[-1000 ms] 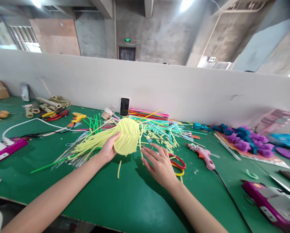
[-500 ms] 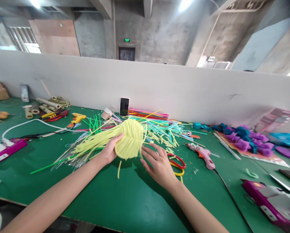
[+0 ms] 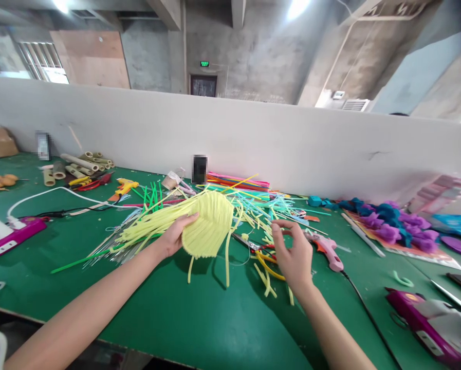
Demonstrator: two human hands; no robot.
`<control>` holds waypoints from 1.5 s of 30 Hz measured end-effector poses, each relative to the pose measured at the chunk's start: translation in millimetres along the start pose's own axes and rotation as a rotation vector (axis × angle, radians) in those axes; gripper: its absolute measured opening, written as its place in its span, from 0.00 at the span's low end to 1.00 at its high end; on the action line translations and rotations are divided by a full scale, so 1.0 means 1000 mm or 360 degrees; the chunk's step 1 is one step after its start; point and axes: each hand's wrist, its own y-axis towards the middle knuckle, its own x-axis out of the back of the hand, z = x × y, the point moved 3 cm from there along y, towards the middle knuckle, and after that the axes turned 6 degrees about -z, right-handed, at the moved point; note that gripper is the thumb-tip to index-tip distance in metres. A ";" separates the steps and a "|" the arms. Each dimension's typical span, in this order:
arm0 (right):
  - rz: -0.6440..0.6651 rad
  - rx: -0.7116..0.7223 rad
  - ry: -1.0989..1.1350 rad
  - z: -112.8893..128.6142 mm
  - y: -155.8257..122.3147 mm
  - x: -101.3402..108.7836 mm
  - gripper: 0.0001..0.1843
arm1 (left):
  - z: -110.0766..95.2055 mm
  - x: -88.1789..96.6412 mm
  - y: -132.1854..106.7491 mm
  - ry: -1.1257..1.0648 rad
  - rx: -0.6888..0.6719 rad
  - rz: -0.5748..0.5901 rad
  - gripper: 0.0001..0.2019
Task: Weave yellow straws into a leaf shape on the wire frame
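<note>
A pale yellow leaf-shaped piece made of pipe cleaners laid side by side (image 3: 209,226) is held above the table. My left hand (image 3: 176,234) grips its left edge, thumb in front. A loose yellow strand hangs down from its right side. Off to the right, clear of the piece, my right hand (image 3: 295,252) has thumb and forefinger pinched together; whatever may be between them is too small to make out. Beneath and beside that hand lie scissors with red and yellow handles (image 3: 266,264), partly covered by it. Yellow offcuts (image 3: 266,285) lie close by.
Bundled yellow pipe cleaners (image 3: 147,226) and mixed coloured ones cover the green table (image 3: 199,324). A pink glue gun (image 3: 330,252) lies right, a yellow one (image 3: 126,186) left. Power strips (image 3: 14,236), bamboo pieces (image 3: 79,164) and purple-blue flowers (image 3: 400,221) stand around. A white partition (image 3: 230,131) closes the back.
My right hand has moved right, away from the yellow piece, and its fingers have closed into a pinch. The scissors' blades and offcuts now show. My left hand keeps its grip.
</note>
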 end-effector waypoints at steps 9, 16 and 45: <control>0.1776 -0.0600 0.0805 -0.002 -0.023 -0.025 0.22 | 0.000 0.009 -0.008 0.0370 0.0325 0.0216 0.13; 0.1685 -0.0846 0.0948 0.007 -0.042 -0.043 0.20 | 0.005 0.010 -0.006 0.0403 0.0310 0.0291 0.17; 0.1395 -0.1009 0.1125 0.018 -0.044 -0.044 0.20 | 0.010 -0.003 -0.022 0.0766 0.0437 0.0411 0.23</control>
